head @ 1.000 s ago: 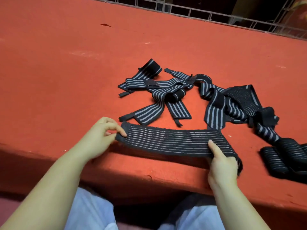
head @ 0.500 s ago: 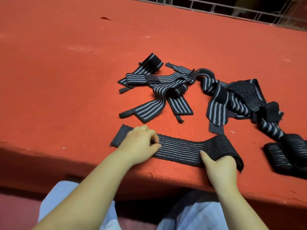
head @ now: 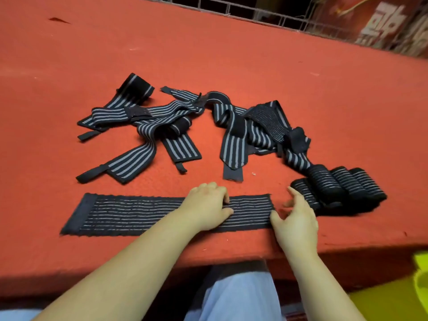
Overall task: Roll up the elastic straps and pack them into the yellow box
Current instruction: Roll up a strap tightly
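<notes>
Black flat strap lies under my left hand, fingers curled, pressing it down. Right hand relaxed open, thumb at the strap's right end. Rolled straps just right of it. Yellow box below right, contents unseen. Banner writing unreadable.

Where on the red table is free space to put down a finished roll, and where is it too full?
Free: the wide red table left of the tangled straps, and the far strip between them and the wire fence. Crowded: the centre, the right side by the rolled straps, and the near edge under the flat strap.
</notes>
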Demonstrator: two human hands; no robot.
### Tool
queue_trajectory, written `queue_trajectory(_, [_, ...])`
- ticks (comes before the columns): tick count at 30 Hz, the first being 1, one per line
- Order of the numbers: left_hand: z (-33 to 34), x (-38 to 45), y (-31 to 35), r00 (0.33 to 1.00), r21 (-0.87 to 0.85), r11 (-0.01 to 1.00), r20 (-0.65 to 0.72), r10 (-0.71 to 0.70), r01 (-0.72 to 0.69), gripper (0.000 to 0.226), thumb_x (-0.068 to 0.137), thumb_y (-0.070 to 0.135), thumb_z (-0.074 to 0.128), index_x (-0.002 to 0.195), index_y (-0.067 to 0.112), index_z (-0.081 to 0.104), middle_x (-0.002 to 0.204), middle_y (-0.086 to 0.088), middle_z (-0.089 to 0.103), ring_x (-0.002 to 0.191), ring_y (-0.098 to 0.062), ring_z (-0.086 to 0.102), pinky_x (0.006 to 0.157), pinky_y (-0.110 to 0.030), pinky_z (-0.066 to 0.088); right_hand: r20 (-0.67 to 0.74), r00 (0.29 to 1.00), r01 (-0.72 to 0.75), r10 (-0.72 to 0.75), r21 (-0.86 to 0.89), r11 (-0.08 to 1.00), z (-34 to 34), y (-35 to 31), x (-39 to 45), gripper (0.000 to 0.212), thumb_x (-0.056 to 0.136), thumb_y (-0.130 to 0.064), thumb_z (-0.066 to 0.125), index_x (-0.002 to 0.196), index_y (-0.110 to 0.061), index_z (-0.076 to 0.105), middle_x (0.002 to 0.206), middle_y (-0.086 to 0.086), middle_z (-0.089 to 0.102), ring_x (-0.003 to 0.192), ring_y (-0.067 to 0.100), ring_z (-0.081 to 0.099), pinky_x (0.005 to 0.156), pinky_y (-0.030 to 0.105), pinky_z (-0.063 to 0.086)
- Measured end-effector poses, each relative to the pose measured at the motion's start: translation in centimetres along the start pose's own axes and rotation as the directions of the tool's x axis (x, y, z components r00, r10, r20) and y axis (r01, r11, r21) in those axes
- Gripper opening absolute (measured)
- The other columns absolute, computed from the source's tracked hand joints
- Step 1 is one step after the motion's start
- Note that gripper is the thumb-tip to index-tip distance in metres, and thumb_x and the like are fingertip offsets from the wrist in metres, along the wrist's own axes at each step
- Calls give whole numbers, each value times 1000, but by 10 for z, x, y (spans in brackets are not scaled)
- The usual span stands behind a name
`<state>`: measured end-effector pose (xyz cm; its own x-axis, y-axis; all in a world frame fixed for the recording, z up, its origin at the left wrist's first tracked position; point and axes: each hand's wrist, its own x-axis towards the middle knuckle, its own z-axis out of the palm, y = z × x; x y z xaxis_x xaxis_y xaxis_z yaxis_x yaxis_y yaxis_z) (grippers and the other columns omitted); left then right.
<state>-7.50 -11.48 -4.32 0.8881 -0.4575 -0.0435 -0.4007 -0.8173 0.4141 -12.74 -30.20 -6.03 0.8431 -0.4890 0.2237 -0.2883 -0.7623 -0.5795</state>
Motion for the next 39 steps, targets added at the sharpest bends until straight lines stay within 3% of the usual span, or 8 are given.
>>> queue_trajectory(3, [0, 16, 12, 1000, -56, 998, 28, 5, -3, 27, 89, 41, 56, 109, 23, 56, 116, 0, 53, 112, -20, 48, 97, -33, 37, -74, 991, 118, -111, 107, 987, 2, -6, 12, 33, 80, -15, 69, 113, -18, 65, 95, 3, 64, 94, 26, 59, 85, 39, 46])
queue_trajectory(6, [-6, 37, 21, 999, -178, 984, 46, -18, 26, 20, 86, 39, 60, 101, 25, 58, 110, 0, 57, 105, -19, 54, 94, -33, 42, 38, 997, 69, -74, 122, 990, 4, -25, 38, 10, 86, -19, 63, 93, -21, 69, 92, 0, 69, 89, 21, 61, 77, 30, 43])
queue_trajectory(13, [-38, 101, 28, 990, -449, 883, 36, -134, 136, 10, 84, 30, 65, 82, 23, 57, 78, 8, 58, 78, -14, 55, 73, -26, 44, 93, 994, 57, -59, 28, 998, -5, -61, 125, 4, 86, -24, 61, 85, -24, 64, 91, -2, 68, 89, 20, 60, 69, 27, 38])
queue_trajectory(17, [-49, 136, 36, 983, -665, 725, 98, -155, 180, 13, 88, 23, 59, 75, 23, 60, 76, 0, 60, 66, -12, 55, 53, -20, 39, 143, 989, 66, -48, -126, 990, -13, -61, 175, 7, 87, -24, 57, 81, -25, 61, 86, 2, 69, 87, 26, 64, 66, 28, 40])
queue_trajectory(24, [-32, 208, 58, 928, -897, 251, 327, -178, 364, 9, 93, 23, 53, 96, 16, 58, 108, -3, 63, 88, -14, 62, 79, -22, 50, 173, 984, 21, 28, -279, 960, -10, -36, 262, 5, 88, -25, 56, 89, -21, 60, 104, 6, 67, 98, 28, 61, 73, 29, 42])
queue_trajectory(29, [-14, 254, 68, 899, -915, 31, 390, -199, 403, 30, 94, 17, 54, 123, 12, 49, 122, -4, 53, 101, -18, 59, 77, -24, 51, 247, 947, -158, 204, -195, 968, 3, -21, 303, 60, 85, -42, 64, 132, -9, 43, 126, 10, 57, 116, 29, 54, 89, 34, 42])
queue_trajectory(34, [-2, 273, 73, 889, -916, -99, 402, -221, 389, 28, 95, 11, 50, 122, 5, 50, 131, -11, 50, 95, -19, 60, 82, -29, 49, 316, 903, -230, 291, -218, 948, 8, -11, 314, 41, 80, -40, 72, 68, -10, 47, 68, 2, 52, 59, 17, 49, 50, 29, 34])
queue_trajectory(39, [4, 264, 76, 883, -907, -102, 420, -207, 408, 35, 97, 14, 46, 130, 3, 47, 131, -8, 54, 104, -20, 59, 85, -28, 47, 491, 848, -85, 201, -248, 965, 5, -20, 295, 35, 88, -39, 63, 68, -16, 46, 71, 1, 51, 67, 19, 48, 53, 26, 34])
